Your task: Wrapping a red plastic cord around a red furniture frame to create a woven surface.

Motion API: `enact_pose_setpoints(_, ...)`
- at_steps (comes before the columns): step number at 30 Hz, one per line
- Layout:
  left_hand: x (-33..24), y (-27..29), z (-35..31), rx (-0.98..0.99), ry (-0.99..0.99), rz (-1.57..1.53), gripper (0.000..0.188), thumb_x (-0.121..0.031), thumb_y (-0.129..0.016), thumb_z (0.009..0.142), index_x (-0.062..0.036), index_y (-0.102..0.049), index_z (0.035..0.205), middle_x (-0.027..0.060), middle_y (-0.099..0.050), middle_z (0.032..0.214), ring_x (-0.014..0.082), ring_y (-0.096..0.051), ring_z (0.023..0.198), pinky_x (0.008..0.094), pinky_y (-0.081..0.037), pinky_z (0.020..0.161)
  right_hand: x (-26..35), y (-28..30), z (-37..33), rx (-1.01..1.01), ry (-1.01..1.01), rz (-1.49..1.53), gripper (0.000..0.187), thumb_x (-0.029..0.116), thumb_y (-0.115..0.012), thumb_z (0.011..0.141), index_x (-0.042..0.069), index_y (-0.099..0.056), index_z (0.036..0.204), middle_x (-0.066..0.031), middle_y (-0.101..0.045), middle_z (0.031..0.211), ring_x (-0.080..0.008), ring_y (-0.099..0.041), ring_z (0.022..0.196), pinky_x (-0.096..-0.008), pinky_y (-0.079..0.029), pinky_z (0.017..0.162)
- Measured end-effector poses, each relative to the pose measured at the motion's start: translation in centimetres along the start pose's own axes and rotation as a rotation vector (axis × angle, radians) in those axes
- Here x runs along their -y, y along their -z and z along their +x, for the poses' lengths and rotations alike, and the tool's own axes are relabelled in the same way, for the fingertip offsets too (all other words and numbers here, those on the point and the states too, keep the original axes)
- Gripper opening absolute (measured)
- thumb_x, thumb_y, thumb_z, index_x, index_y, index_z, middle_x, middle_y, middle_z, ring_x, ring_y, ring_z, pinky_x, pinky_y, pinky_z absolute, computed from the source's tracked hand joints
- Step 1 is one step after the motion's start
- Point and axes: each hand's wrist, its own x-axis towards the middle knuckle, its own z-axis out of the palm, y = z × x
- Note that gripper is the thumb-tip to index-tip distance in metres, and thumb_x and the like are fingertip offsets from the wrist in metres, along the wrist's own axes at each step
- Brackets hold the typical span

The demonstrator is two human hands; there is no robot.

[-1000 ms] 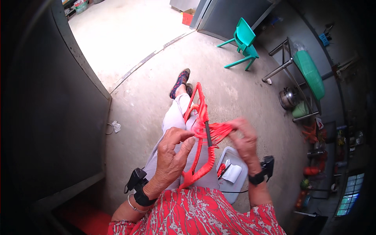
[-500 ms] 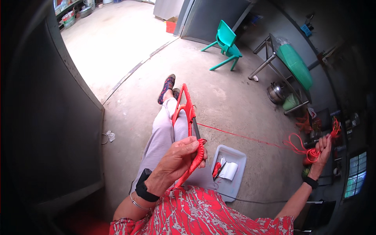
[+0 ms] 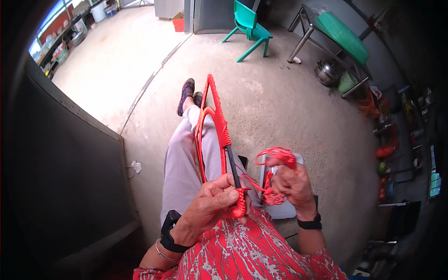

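Above my lap I hold a frame with long sides wrapped in red cord [image 3: 221, 126]. My left hand [image 3: 212, 203] is closed round its near end, thumb on the red windings. Just beyond the thumb a stretch of dark bar [image 3: 233, 165] shows bare between two wrapped parts. To the right, my right hand [image 3: 296, 189] is closed on a looped bundle of red cord [image 3: 273, 197], slightly blurred by motion. Loose strands run from this bundle toward the frame near my left hand.
Beside my right leg, partly behind my right hand, a pale plastic tray [image 3: 282, 213] lies on the floor. A green chair [image 3: 256, 31] and a metal-legged table with a green cover [image 3: 343, 37] stand farther off, a pot [image 3: 326, 73] beneath. A dark door [image 3: 70, 163] is at left.
My right hand has come in from far right to beside the frame, bringing the cord bundle. The cord stretched across the floor is now slack. My left hand keeps its grip; the view has shifted.
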Motion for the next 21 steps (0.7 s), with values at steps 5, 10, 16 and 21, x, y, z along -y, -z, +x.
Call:
enact_pose_setpoints(5,-0.2,-0.2,0.5,-0.012,-0.051,-0.003,0.028,-0.023,-0.061,0.089,-0.0037,-0.047,0.103,0.0139,-0.058,0.080,0.0181,-0.060,0.066,0.0291,-0.053,0.056,0.7,-3.7,3.4,0.119,0.046,0.035,0.034,0.025,-0.049,0.096,-0.003,-0.053,0.114,0.0072,-0.031,0.051,-0.0024,-0.028,0.041,-0.0197,-0.027,0.040)
enact_pose_setpoints(10,0.4,0.4,1.1,-0.020,-0.115,0.057,0.029,-0.022,-0.063,0.087,-0.0016,-0.048,0.101,0.0124,-0.058,0.072,0.0191,-0.057,0.055,0.0289,-0.049,0.050,-0.4,-5.0,4.4,0.183,-0.035,0.045,0.035,0.029,-0.053,0.095,0.001,-0.054,0.116,0.0072,-0.035,0.054,-0.0015,-0.030,0.045,-0.0183,-0.025,0.042)
enact_pose_setpoints(16,1.9,1.9,0.9,-0.043,-0.112,0.071,0.030,-0.020,-0.066,0.083,-0.0003,-0.050,0.099,0.0143,-0.060,0.074,0.0215,-0.057,0.054,0.0320,-0.049,0.048,-2.8,-4.4,4.1,0.117,-0.138,0.088,0.020,0.026,-0.059,0.092,0.005,-0.061,0.094,0.0067,-0.046,0.058,-0.0017,-0.039,0.046,-0.0183,-0.032,0.043)
enact_pose_setpoints(21,2.5,3.4,-0.9,-0.033,-0.128,0.018,0.025,-0.018,-0.062,0.085,0.0002,-0.049,0.097,0.0155,-0.059,0.072,0.0206,-0.058,0.056,0.0296,-0.050,0.050,-4.2,-2.0,3.6,0.156,-0.093,0.218,0.024,0.026,-0.056,0.093,0.003,-0.059,0.095,0.0046,-0.040,0.053,-0.0035,-0.035,0.042,-0.0203,-0.033,0.040)
